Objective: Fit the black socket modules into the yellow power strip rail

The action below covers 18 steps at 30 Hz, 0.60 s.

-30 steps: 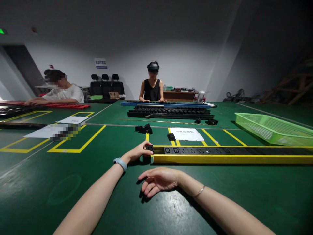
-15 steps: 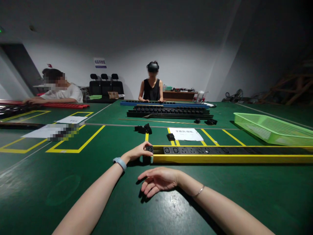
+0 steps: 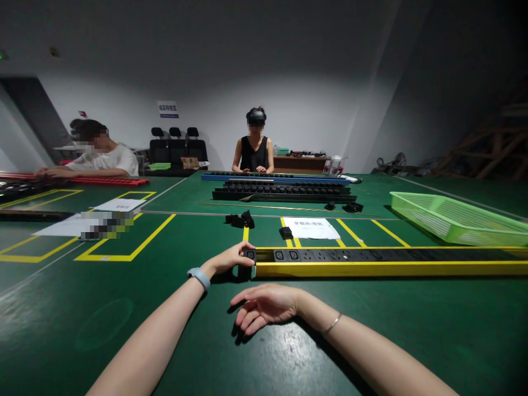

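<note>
Between the thumb and fingers of my left hand (image 3: 230,260) is a black socket module (image 3: 249,254), held at the left end of a yellow rail (image 3: 371,269). Inside the rail sits a row of black socket modules (image 3: 317,255); a gap separates them from the held one. My right hand (image 3: 266,309) rests on the green table in front of the rail, palm turned inward, fingers loosely curled and apart, holding nothing.
Behind the rail lie loose black modules (image 3: 241,219), another black module (image 3: 286,232) and a paper sign (image 3: 315,228). A green basket (image 3: 454,220) stands to the right. Farther back are black rails (image 3: 284,192) and a blue rail (image 3: 276,177), where a co-worker (image 3: 254,151) sits. Another person (image 3: 103,154) works at the left.
My hands and the module hold almost the same pose; the view has shifted slightly. The co-worker opposite has moved their hands a little.
</note>
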Each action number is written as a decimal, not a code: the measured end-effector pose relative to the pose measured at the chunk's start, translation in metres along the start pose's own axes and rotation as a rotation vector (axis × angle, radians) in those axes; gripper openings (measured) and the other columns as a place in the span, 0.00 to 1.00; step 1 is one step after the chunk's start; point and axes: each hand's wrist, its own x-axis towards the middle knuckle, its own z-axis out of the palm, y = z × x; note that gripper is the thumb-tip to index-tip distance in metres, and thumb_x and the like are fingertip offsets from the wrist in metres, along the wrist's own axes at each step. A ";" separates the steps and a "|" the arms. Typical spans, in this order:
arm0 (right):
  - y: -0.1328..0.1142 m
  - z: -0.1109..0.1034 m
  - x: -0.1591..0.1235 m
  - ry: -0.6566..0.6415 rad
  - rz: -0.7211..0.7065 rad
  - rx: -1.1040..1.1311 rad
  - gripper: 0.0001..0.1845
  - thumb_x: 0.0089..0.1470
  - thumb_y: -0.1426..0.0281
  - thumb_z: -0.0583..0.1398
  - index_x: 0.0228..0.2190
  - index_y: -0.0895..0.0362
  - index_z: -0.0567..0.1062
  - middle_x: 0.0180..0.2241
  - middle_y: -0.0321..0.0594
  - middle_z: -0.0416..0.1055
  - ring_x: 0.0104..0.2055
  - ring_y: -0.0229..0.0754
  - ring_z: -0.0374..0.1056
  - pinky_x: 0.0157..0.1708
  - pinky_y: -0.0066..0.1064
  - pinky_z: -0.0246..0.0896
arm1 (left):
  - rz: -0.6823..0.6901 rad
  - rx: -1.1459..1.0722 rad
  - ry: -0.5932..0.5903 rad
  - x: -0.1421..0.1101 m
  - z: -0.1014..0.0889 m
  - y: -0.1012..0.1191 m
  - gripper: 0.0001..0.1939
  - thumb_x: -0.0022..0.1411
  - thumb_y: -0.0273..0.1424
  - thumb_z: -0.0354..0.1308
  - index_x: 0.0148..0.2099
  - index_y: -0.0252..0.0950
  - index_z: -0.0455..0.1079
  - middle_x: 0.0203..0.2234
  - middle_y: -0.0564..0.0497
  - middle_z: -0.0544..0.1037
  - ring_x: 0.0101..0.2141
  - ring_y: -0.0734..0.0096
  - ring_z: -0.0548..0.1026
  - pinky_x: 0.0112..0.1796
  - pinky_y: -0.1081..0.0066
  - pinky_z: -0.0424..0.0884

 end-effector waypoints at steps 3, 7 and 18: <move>0.000 -0.001 0.000 0.001 0.000 0.000 0.27 0.48 0.62 0.66 0.47 0.61 0.70 0.35 0.46 0.75 0.38 0.43 0.74 0.45 0.39 0.62 | 0.027 -0.034 0.008 -0.004 0.002 0.001 0.28 0.46 0.32 0.68 0.49 0.35 0.65 0.35 0.52 0.72 0.36 0.72 0.70 0.37 0.72 0.64; 0.001 -0.003 0.001 -0.005 0.000 0.002 0.26 0.50 0.62 0.65 0.48 0.61 0.70 0.36 0.46 0.75 0.38 0.43 0.74 0.46 0.39 0.62 | 0.076 -0.008 0.078 -0.008 0.006 0.002 0.27 0.46 0.33 0.69 0.49 0.33 0.68 0.40 0.48 0.74 0.40 0.68 0.72 0.41 0.70 0.65; 0.000 -0.002 -0.001 -0.020 -0.013 -0.002 0.25 0.50 0.63 0.65 0.48 0.61 0.70 0.36 0.46 0.75 0.38 0.43 0.74 0.46 0.39 0.62 | 0.091 0.060 0.099 -0.009 0.003 0.002 0.30 0.47 0.34 0.69 0.52 0.30 0.70 0.44 0.41 0.77 0.44 0.61 0.75 0.47 0.64 0.67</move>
